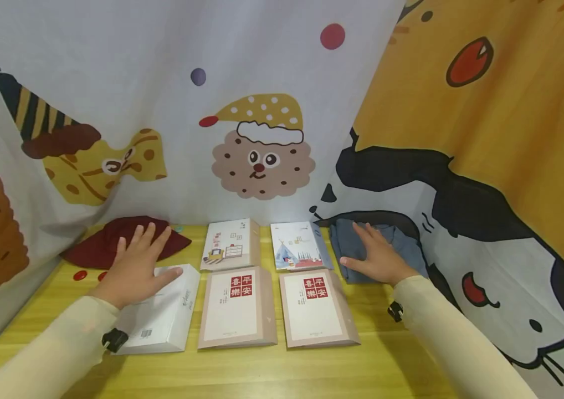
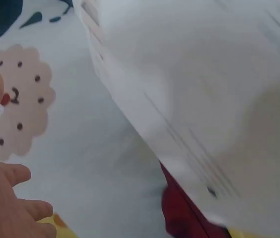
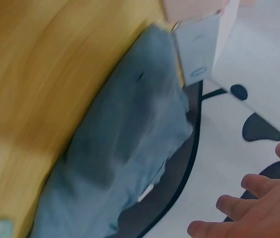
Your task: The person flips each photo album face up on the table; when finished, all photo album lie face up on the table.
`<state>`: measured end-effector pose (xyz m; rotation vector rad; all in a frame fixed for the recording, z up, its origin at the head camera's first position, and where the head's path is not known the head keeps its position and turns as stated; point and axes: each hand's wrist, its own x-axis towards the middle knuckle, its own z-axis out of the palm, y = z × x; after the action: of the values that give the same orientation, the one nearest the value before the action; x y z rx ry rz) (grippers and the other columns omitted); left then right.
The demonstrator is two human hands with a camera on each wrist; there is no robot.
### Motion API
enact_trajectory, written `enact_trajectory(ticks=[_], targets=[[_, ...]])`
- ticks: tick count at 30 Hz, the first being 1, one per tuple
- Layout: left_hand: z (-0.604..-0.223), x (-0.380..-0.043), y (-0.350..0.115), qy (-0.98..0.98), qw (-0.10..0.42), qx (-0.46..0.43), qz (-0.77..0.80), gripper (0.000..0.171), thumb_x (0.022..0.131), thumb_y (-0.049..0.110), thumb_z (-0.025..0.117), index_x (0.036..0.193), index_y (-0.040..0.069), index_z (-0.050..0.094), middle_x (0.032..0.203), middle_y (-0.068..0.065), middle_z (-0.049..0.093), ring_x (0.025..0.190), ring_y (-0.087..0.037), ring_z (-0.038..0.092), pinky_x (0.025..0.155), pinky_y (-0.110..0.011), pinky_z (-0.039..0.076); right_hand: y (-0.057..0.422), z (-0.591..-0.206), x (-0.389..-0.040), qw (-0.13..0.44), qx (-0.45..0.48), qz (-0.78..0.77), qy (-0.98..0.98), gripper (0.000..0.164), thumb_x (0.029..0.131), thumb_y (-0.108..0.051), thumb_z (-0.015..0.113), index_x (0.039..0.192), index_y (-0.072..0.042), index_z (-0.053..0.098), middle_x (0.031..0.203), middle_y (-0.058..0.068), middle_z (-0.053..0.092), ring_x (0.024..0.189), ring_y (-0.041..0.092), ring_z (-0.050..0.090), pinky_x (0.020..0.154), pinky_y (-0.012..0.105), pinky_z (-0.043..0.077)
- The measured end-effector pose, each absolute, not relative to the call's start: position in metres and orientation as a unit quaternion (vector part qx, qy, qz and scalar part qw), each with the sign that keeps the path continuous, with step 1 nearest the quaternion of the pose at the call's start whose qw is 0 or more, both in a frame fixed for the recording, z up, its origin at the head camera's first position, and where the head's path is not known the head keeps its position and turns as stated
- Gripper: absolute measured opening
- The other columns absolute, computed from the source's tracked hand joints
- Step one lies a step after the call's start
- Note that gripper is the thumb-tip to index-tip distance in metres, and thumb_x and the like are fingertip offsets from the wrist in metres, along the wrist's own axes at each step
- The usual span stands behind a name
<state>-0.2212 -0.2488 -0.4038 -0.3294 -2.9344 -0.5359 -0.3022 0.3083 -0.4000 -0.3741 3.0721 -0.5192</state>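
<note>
My left hand (image 1: pixel 134 271), fingers spread, is over the white box (image 1: pixel 154 327) and partly covers a dark red brimmed hat (image 1: pixel 112 238). The left wrist view shows the box's blurred white surface (image 2: pixel 194 99) close up, and the fingers of the hand (image 2: pixel 11 198) hold nothing. On the other side, my right hand (image 1: pixel 377 255) spreads its fingers over a folded blue-grey cloth (image 1: pixel 406 249). In the right wrist view this hand (image 3: pixel 269 208) appears apart from the cloth (image 3: pixel 125 124), with nothing in its fingers.
Two boxes with red characters, left (image 1: pixel 229 327) and right (image 1: pixel 312 327), lie in the middle of the yellow wood-grain table (image 1: pixel 242 377). Behind them lie two illustrated boxes, left (image 1: pixel 227 244) and right (image 1: pixel 294 246). Red discs (image 1: pixel 80 275) lie near the hat. A printed curtain (image 1: pixel 262 55) hangs behind.
</note>
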Motion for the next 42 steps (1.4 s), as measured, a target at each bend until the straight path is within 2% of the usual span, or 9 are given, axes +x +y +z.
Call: enact_trajectory(ticks=[7, 10, 15, 18, 22, 28, 33, 36, 42], targets=[[-0.405, -0.224, -0.215, -0.958, 0.059, -0.141, -0.241, 0.086, 0.097, 0.045, 0.073, 0.161, -0.002, 0.038, 0.168, -0.037, 0.021, 0.157, -0.058, 0.006, 0.12, -0.079, 0.005, 0.291, -0.412, -0.314, 0.006, -0.151, -0.236, 0.96, 0.103, 0.092, -0.062, 0.073, 0.168, -0.009, 0.026, 0.17, 0.024, 0.028, 0.156, 0.049, 0.026, 0.12, 0.071, 0.029], [-0.406, -0.225, -0.2, -0.945, 0.045, -0.158, -0.282, 0.08, 0.1, 0.038, 0.071, 0.16, -0.002, 0.038, 0.167, -0.036, 0.025, 0.156, -0.058, 0.014, 0.12, -0.078, 0.015, 0.284, -0.416, -0.318, 0.015, -0.149, -0.263, 0.953, 0.101, 0.091, -0.06, 0.075, 0.166, -0.008, 0.031, 0.168, 0.022, 0.033, 0.154, 0.047, 0.032, 0.121, 0.068, 0.031], [-0.405, -0.231, -0.174, -0.918, 0.033, -0.174, -0.355, 0.071, 0.105, 0.028, 0.066, 0.164, 0.005, 0.035, 0.167, -0.028, 0.03, 0.153, -0.051, 0.031, 0.12, -0.07, 0.031, 0.276, -0.423, -0.327, 0.039, -0.143, -0.308, 0.94, 0.093, 0.093, -0.048, 0.078, 0.164, -0.007, 0.034, 0.168, 0.024, 0.034, 0.154, 0.048, 0.032, 0.121, 0.068, 0.031], [-0.405, -0.239, -0.156, -0.907, 0.029, -0.18, -0.379, 0.063, 0.106, 0.019, 0.061, 0.163, 0.006, 0.037, 0.167, -0.025, 0.034, 0.154, -0.048, 0.032, 0.122, -0.067, 0.029, 0.271, -0.427, -0.332, 0.051, -0.137, -0.319, 0.936, 0.093, 0.094, -0.046, 0.077, 0.165, -0.005, 0.032, 0.168, 0.025, 0.032, 0.154, 0.048, 0.03, 0.122, 0.067, 0.03], [-0.407, -0.25, -0.138, -0.896, -0.003, -0.167, -0.411, 0.059, 0.108, 0.015, 0.055, 0.164, 0.009, 0.037, 0.169, -0.023, 0.033, 0.158, -0.046, 0.023, 0.126, -0.066, 0.021, 0.263, -0.43, -0.339, 0.065, -0.121, -0.318, 0.938, 0.095, 0.094, -0.05, 0.076, 0.165, -0.007, 0.032, 0.168, 0.024, 0.034, 0.153, 0.048, 0.034, 0.122, 0.067, 0.031], [-0.408, -0.266, -0.116, -0.878, -0.046, -0.154, -0.451, 0.057, 0.11, 0.018, 0.052, 0.164, 0.012, 0.037, 0.169, -0.018, 0.036, 0.154, -0.045, 0.034, 0.123, -0.064, 0.03, 0.253, -0.43, -0.35, 0.093, -0.127, -0.338, 0.928, 0.088, 0.096, -0.048, 0.075, 0.165, -0.014, 0.034, 0.161, 0.026, 0.044, 0.144, 0.048, 0.046, 0.115, 0.064, 0.042], [-0.406, -0.278, -0.093, -0.852, -0.086, -0.147, -0.496, 0.057, 0.111, 0.022, 0.049, 0.166, 0.014, 0.033, 0.171, -0.015, 0.032, 0.155, -0.04, 0.035, 0.124, -0.058, 0.033, 0.25, -0.429, -0.358, 0.116, -0.142, -0.347, 0.92, 0.086, 0.098, -0.039, 0.074, 0.166, -0.008, 0.031, 0.159, 0.03, 0.044, 0.143, 0.048, 0.048, 0.114, 0.063, 0.043], [-0.409, -0.287, -0.079, -0.841, -0.099, -0.145, -0.512, 0.057, 0.111, 0.019, 0.048, 0.165, 0.011, 0.033, 0.17, -0.018, 0.033, 0.154, -0.041, 0.036, 0.123, -0.057, 0.035, 0.248, -0.428, -0.362, 0.134, -0.137, -0.333, 0.923, 0.088, 0.098, -0.038, 0.074, 0.166, -0.005, 0.029, 0.162, 0.028, 0.042, 0.146, 0.047, 0.044, 0.118, 0.063, 0.039], [-0.421, -0.303, -0.055, -0.824, -0.134, -0.116, -0.538, 0.058, 0.106, 0.012, 0.052, 0.163, 0.009, 0.038, 0.166, -0.029, 0.033, 0.152, -0.048, 0.035, 0.121, -0.065, 0.034, 0.239, -0.426, -0.367, 0.176, -0.112, -0.272, 0.939, 0.088, 0.096, -0.047, 0.074, 0.165, -0.009, 0.033, 0.164, 0.023, 0.042, 0.148, 0.044, 0.043, 0.12, 0.061, 0.037]])
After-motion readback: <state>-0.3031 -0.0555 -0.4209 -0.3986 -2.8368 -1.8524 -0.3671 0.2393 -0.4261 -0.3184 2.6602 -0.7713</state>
